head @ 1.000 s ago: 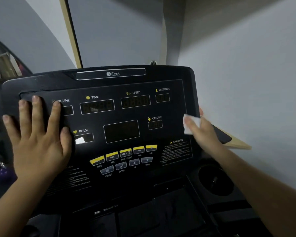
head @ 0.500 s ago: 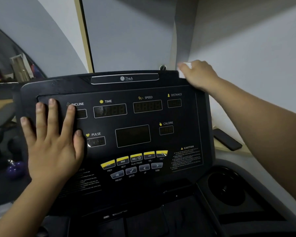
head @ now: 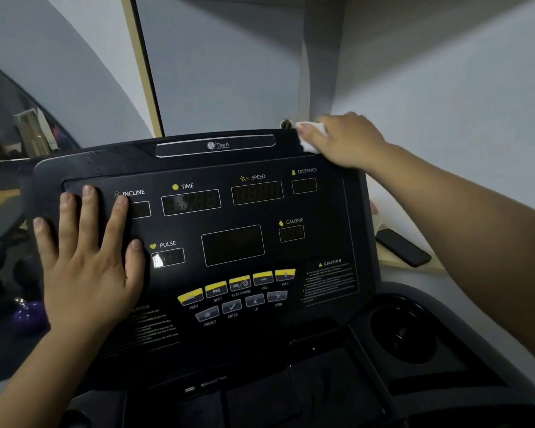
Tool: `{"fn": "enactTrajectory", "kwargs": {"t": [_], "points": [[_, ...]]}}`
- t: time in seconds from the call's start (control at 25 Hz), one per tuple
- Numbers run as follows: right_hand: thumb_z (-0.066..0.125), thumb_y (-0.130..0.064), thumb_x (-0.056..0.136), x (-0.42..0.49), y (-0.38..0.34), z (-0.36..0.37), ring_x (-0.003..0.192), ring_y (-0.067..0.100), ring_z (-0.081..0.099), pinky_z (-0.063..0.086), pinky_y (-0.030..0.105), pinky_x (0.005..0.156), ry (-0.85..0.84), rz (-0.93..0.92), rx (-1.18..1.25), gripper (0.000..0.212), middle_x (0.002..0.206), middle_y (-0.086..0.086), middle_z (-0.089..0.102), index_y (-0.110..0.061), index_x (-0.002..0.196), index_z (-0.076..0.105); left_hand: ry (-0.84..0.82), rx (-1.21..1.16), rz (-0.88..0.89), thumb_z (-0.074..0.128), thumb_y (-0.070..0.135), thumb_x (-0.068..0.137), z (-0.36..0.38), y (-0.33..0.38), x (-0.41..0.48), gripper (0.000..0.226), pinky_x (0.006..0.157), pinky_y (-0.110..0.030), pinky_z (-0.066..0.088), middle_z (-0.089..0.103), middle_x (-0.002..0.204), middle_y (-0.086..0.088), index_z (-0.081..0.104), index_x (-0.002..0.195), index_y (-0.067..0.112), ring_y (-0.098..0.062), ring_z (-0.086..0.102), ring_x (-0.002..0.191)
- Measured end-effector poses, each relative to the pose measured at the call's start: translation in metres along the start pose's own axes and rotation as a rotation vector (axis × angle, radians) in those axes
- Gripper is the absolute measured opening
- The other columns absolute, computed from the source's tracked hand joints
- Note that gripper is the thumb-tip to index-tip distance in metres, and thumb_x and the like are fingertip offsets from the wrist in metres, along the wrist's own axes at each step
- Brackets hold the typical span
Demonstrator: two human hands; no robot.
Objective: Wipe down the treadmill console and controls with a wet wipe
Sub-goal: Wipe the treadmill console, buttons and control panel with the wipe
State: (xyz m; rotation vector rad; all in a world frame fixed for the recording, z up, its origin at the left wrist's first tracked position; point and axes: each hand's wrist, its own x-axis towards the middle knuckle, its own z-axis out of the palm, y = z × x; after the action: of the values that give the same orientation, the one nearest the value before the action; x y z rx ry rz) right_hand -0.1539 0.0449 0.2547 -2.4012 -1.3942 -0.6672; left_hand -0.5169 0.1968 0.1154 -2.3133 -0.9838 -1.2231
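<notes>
A: Where is our wipe (head: 310,146)?
B: It is at the top right corner of the console (head: 322,211), on the top edge. Our right hand (head: 349,140) lies over it. We see only a bit of white poking out by the fingers.
A: Is that hand wide or tight?
B: Its fingers bend round the wipe and press it on the black edge.
A: And our left hand (head: 87,257)?
B: It lies flat on the left side of the console, fingers straight and spread wide. It holds nothing. One fingertip touches the word INCLINE.
A: So the wipe is far from that hand?
B: Yes, well apart. The little screens sit between our two hands.
A: What about the buttons (head: 238,285)?
B: The yellow and grey ones sit low in the middle, apart from both hands.
A: Anything else?
B: A dark phone (head: 402,247) lies on a ledge right of the console. A round cup holder (head: 402,338) sits at the lower right.
</notes>
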Motion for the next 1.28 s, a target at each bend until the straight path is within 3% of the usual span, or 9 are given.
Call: {"fn": "enactTrajectory", "kwargs": {"t": [0.16,0.28,0.4,0.6,0.88,1.0,1.12,1.2,1.28], "points": [[0.050,-0.064,0.089,-0.032,0.038,0.002,0.092,0.014,0.067,0.050,0.034,0.087,-0.249,0.230,0.772,0.053,0.103,-0.001,0.067,-0.021,0.119,0.059,0.015,-0.007,-0.019,0.032,0.037,0.094,0.002,0.001,0.001,0.063,0.116,-0.065,0.011,0.017,0.163,-0.018,0.031,0.153,0.015,-0.037,0.008,0.151],[0.067,-0.049,0.083,-0.081,0.042,0.047,0.095,0.015,0.071,0.054,0.036,0.088,-0.350,0.405,1.199,0.042,0.111,0.007,0.071,-0.024,0.117,0.063,0.013,-0.035,-0.005,0.029,0.038,0.095,0.005,-0.002,0.001,0.062,0.113,-0.068,0.018,0.013,0.164,-0.018,0.029,0.154,0.016,-0.038,0.005,0.152],[0.077,-0.050,0.067,-0.141,0.044,0.086,0.105,0.020,0.067,0.049,0.036,0.097,-0.314,0.539,1.258,0.054,0.118,0.010,0.068,-0.019,0.110,0.064,0.020,-0.099,-0.002,0.024,0.043,0.096,0.016,-0.009,0.002,0.064,0.114,-0.068,0.019,0.005,0.166,-0.013,0.022,0.156,0.023,-0.039,0.006,0.151],[0.064,-0.037,0.080,-0.215,0.037,0.108,0.106,0.026,0.066,0.048,0.036,0.095,-0.461,0.562,1.318,0.041,0.101,0.007,0.074,-0.006,0.107,0.068,0.009,-0.251,-0.025,0.021,0.049,0.096,0.034,-0.015,0.000,0.063,0.117,-0.063,0.019,-0.001,0.167,-0.004,0.005,0.156,0.040,-0.032,0.006,0.153],[0.059,-0.048,0.090,-0.160,0.009,0.070,0.091,0.000,0.058,0.041,0.015,0.074,-0.104,0.580,1.184,0.017,0.095,-0.015,0.062,-0.032,0.092,0.054,0.002,-0.161,0.009,0.021,0.048,0.098,0.025,-0.011,0.003,0.062,0.115,-0.066,0.020,0.000,0.166,-0.010,0.009,0.157,0.034,-0.040,0.010,0.151],[0.065,-0.054,0.079,-0.211,0.017,0.099,0.096,0.007,0.065,0.047,0.011,0.073,-0.179,0.590,1.121,0.042,0.098,-0.012,0.069,-0.022,0.107,0.065,-0.012,-0.077,0.031,0.027,0.040,0.098,0.011,-0.004,0.003,0.061,0.113,-0.069,0.017,0.010,0.164,-0.019,0.022,0.156,0.022,-0.043,0.010,0.150],[0.076,-0.057,0.072,-0.249,0.021,0.119,0.104,0.013,0.067,0.053,0.033,0.092,-0.261,0.593,1.124,0.060,0.109,-0.005,0.072,-0.018,0.118,0.066,-0.007,-0.093,-0.019,0.045,0.031,0.090,-0.010,0.030,-0.006,0.058,0.115,-0.068,0.010,0.031,0.156,-0.020,0.039,0.146,0.015,-0.040,0.024,0.147],[0.081,-0.059,0.064,-0.250,0.012,0.121,0.112,0.010,0.059,0.047,0.036,0.100,-0.197,0.640,1.065,0.090,0.123,-0.008,0.062,-0.017,0.135,0.048,-0.014,-0.253,0.209,0.052,0.026,0.085,-0.019,0.089,-0.027,0.049,0.114,-0.057,0.022,0.052,0.139,-0.018,0.055,0.130,0.008,-0.038,0.045,0.132],[0.084,-0.063,0.054,-0.245,-0.003,0.119,0.123,0.014,0.048,0.041,0.036,0.106,-0.077,0.682,0.968,0.118,0.136,-0.003,0.049,-0.017,0.145,0.024,-0.161,-0.465,0.518,0.053,0.022,0.083,-0.018,0.159,-0.059,0.036,0.103,-0.046,0.038,0.063,0.118,-0.017,0.066,0.110,0.004,-0.037,0.057,0.113]]}}
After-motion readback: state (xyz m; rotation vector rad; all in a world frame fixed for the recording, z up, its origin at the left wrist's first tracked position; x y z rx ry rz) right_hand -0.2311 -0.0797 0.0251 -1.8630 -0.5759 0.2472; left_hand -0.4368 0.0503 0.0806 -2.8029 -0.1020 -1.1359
